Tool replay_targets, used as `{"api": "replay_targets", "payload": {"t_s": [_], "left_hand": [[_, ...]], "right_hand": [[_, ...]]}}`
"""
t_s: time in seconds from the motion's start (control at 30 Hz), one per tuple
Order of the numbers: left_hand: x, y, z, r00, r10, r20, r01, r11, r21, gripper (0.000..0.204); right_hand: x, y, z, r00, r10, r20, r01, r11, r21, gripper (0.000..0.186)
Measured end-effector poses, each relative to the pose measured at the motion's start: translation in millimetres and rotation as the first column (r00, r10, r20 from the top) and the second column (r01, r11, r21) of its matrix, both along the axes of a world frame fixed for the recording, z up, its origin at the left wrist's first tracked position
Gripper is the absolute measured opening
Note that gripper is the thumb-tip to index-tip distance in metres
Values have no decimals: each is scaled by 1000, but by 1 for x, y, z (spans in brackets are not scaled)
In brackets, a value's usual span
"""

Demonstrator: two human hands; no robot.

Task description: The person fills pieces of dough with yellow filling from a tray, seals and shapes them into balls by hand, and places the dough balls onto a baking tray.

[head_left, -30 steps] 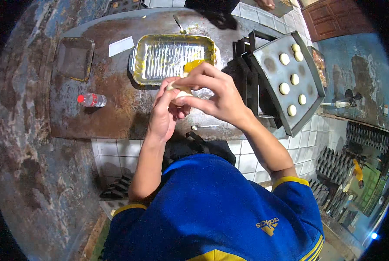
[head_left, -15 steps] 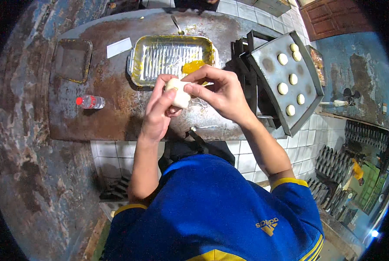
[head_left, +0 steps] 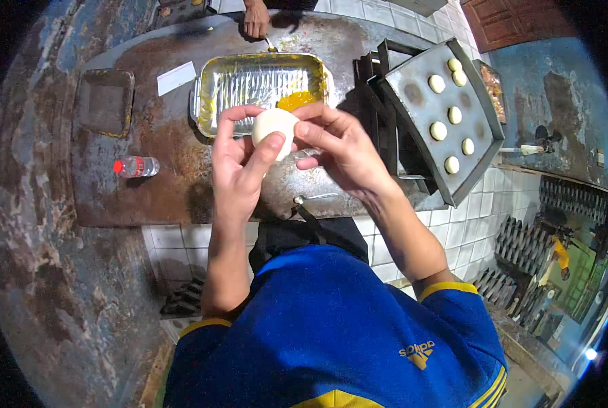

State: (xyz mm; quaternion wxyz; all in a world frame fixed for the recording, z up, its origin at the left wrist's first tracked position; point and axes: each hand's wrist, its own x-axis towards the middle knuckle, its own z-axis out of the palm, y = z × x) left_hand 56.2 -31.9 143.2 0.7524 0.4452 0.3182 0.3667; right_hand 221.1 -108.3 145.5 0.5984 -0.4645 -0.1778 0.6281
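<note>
Both hands hold one white dough ball (head_left: 274,128) up over the brown desk (head_left: 161,183). The left hand (head_left: 239,160) wraps around it, with the thumb pressed on its front. The right hand (head_left: 338,146) pinches its side with the fingertips. The ball looks soft and light, and maybe a bit sticky, so a hard squeeze would likely squash it. It is best held gently around its sides. Just behind the hands sits a shiny foil tray (head_left: 212,88) with a little yellow sauce (head_left: 294,100) in one corner. To the right, a dark baking tray (head_left: 413,102) leans up with six small dough balls (head_left: 438,83) on it. A small water bottle (head_left: 135,166) lies on the desk to the left.
</note>
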Motion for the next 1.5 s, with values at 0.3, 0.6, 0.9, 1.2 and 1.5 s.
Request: {"api": "replay_targets", "payload": {"t_s": [0.3,0.6,0.9,1.2,1.5], "left_hand": [[68,-21,36,971,-164,173,144,982,125,42],[150,-66,34,904,-310,296,216,926,309,33],[236,-142,67,844,-484,233,329,808,490,35],[315,-198,68,875,-418,245,201,774,601,68],[343,-200,38,863,-471,181,257,719,645,74]], "right_hand": [[-27,-23,-19,912,-340,-229,398,867,299,46],[70,-95,7,944,-319,81,270,892,363,30],[139,-168,16,843,-533,-80,502,722,477,38],[229,-232,42,891,-317,326,142,875,462,43],[261,-249,16,840,-440,317,233,821,521,49]]}}
